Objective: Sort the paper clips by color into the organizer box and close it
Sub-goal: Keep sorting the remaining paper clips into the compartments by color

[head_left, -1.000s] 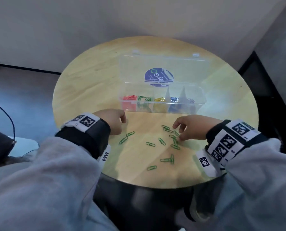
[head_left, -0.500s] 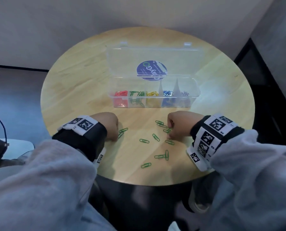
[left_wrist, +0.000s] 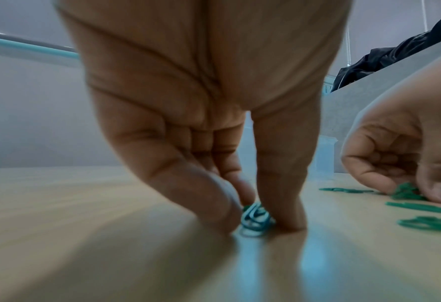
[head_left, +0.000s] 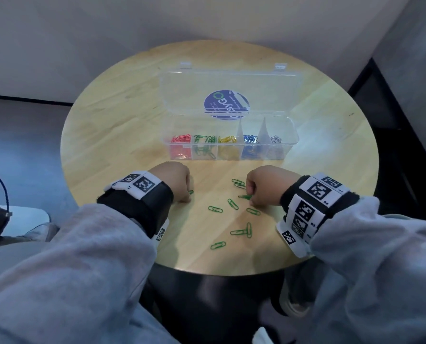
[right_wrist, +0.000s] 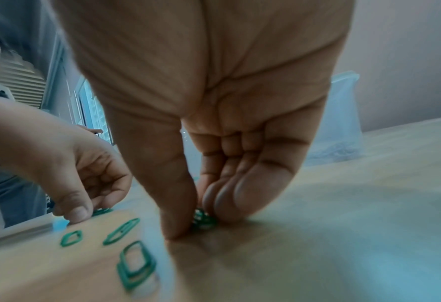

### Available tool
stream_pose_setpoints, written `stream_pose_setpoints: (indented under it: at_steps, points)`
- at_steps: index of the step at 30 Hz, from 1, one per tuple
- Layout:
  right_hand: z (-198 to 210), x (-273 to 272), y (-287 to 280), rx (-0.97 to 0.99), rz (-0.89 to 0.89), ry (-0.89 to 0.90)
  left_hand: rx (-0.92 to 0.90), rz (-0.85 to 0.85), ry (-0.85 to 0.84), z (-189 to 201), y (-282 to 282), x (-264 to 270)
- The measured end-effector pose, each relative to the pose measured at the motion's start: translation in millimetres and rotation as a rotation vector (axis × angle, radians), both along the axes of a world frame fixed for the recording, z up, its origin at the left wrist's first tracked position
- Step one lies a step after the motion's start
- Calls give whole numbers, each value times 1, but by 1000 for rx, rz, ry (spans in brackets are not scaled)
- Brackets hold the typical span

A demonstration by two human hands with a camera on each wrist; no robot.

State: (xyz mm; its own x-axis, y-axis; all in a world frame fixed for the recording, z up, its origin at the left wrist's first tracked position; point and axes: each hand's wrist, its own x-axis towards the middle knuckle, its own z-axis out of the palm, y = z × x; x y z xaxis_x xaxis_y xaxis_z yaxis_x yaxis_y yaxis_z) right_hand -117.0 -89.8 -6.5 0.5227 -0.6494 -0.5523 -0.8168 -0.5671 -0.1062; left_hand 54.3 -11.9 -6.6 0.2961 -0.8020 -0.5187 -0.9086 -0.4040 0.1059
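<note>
Several green paper clips [head_left: 232, 203] lie loose on the round wooden table [head_left: 112, 125]. My left hand [head_left: 186, 193] pinches green clips [left_wrist: 256, 219] against the tabletop between thumb and fingers. My right hand [head_left: 250, 198] pinches another small bunch of green clips [right_wrist: 203, 220] the same way. The clear organizer box [head_left: 229, 147] stands just beyond both hands, its lid [head_left: 229, 90] open and leaning back. Its compartments hold red, green, yellow, blue and silver clips from left to right.
The table's near edge [head_left: 222, 273] lies close behind the loose clips, with a dark base below. A wall rises behind the table. A dark cable [head_left: 3, 184] hangs at the far left.
Both hands have drawn back toward me and curled down onto the table. The right hand's fingers, spread a second ago, now close on green clips; the left now pinches clips too.
</note>
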Motion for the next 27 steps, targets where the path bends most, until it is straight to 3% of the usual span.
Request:
stream_pose_setpoints:
  at_steps: [5, 13, 16, 21, 24, 27]
  points:
    - [0, 2, 2, 7, 11, -5, 51, -20, -47, -1, -3, -2]
    - [1, 2, 6, 52, 75, -48, -24, -36, 65, -2, 1, -2]
    - [0, 1, 6, 75, 77, -119, -108, 67, 268, -1, -1, 1]
    - [-1, -8, -5, 180, -42, -306, -188, 326, 813, 8, -6, 2]
    - [3, -14, -14, 453, -257, -520, -206, 481, 1069, 13, -5, -1]
    - [5, -18, -18, 756, -512, -749, -208, 626, 1215, 14, -5, -2]
